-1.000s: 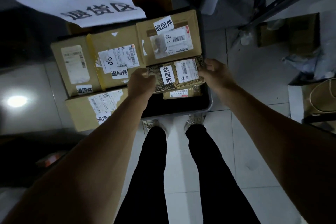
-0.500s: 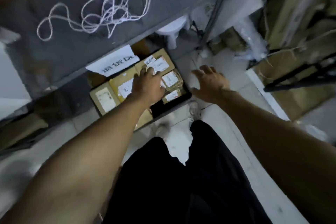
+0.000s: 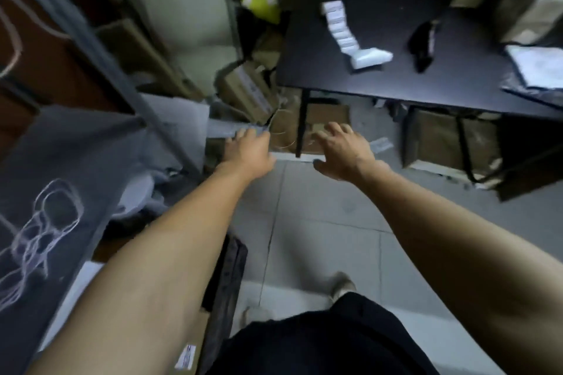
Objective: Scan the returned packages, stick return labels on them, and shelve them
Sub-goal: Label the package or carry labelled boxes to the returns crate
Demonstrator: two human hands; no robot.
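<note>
Black table (image 3: 396, 76), white label strip (image 3: 339, 26) and black scanner (image 3: 422, 42) on it

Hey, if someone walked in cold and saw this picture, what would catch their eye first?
Two bare arms stretch forward, the left hand and right hand both empty with fingers spread above the tiled floor. Next comes the black table at upper right, holding a strip of white labels and a dark scanner-like tool. Cardboard boxes clutter the floor beside it.

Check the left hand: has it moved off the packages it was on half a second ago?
Yes. The left hand now hangs open in the air, holding nothing, near the black table; the packages are out of view.
</note>
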